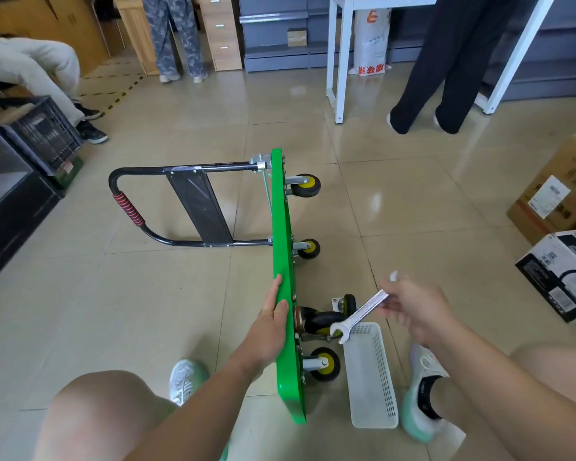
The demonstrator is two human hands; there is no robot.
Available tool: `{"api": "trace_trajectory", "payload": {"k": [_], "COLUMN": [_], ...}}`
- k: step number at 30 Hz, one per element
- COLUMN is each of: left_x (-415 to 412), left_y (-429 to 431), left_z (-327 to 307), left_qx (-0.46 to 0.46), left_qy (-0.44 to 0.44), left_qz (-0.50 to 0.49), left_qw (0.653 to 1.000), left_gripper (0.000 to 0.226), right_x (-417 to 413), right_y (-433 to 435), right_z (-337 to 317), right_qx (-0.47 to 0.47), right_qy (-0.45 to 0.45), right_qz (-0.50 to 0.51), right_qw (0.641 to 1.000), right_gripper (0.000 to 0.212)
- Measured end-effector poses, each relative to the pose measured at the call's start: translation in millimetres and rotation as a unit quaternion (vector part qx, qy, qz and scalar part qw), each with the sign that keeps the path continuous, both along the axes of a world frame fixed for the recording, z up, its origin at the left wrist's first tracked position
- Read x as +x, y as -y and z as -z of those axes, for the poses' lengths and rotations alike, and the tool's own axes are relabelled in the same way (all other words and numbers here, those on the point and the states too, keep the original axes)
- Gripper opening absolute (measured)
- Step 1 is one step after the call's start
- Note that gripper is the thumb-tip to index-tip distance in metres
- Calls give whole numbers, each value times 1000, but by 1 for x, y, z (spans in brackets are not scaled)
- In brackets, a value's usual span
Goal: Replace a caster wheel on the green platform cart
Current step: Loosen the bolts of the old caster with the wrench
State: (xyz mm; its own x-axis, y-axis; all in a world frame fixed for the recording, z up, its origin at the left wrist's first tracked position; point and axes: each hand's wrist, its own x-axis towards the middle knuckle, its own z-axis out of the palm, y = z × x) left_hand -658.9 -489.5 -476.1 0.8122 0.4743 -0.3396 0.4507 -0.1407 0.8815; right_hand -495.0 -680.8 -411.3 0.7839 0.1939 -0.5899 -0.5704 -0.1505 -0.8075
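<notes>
Two hands working: left hand [271, 327] rests flat on the tipped green cart [281, 227], top edge, fingers straight and together; right hand [416, 311] pinches one wrench [359, 317] at the black caster [323, 322]. Four wheels mounted, one loose caster [346, 302] behind.

The green platform cart [281, 261] is standing on its long edge, with its wheels facing right. The left hand [273, 324] is pressing with straight fingers against the cart's upper rim, toward its near end. On the cart's wheel side, the right hand [416, 311] is holding a wrench [359, 317], whose open end is pointing at the black caster [323, 322]. A white basket [371, 377] is lying just beside the cart's nearest wheel.
</notes>
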Motion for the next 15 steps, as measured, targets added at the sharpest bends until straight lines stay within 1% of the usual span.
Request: {"api": "trace_trajectory", "payload": {"k": [2,4,5,6,7,8,10,11,13,15], "left_x": [0,1,1,1,2,2,1,1,1,1], "left_y": [0,0,-1,-1,-2,-2,0,0,0,0], "left_z": [0,1,2,3,4,4,2,1,0,1], "left_qx": [-3,-1,1,3,4,3,-1,0,2,9], "left_qy": [2,8,11,12,10,7,4,1,-3,-2], "left_qz": [3,1,-1,-3,-3,-3,-3,-2,-2,1], "left_qw": [1000,1000,1000,1000,1000,1000,1000,1000,1000,1000], "left_gripper": [52,51,51,51,50,50,51,51,51,52], "right_x": [0,-12,-22,-32,-41,-50,-66,-71,-82,-93], "right_y": [15,29,33,35,37,36,31,29,26,25], "right_z": [11,25,32,40,49,54,57,58,61,61], "right_qx": [111,194,222,249,272,286,281,273,262,272], "right_qy": [-120,-212,-238,-255,-274,-290,-315,-323,-334,-346], "right_qz": [78,103,97,93,97,99,100,79,20,-32], "right_qw": [983,952,941,930,917,908,901,903,905,897], "right_gripper": [2,10,24,46,62,59,25,22,26,29]}}
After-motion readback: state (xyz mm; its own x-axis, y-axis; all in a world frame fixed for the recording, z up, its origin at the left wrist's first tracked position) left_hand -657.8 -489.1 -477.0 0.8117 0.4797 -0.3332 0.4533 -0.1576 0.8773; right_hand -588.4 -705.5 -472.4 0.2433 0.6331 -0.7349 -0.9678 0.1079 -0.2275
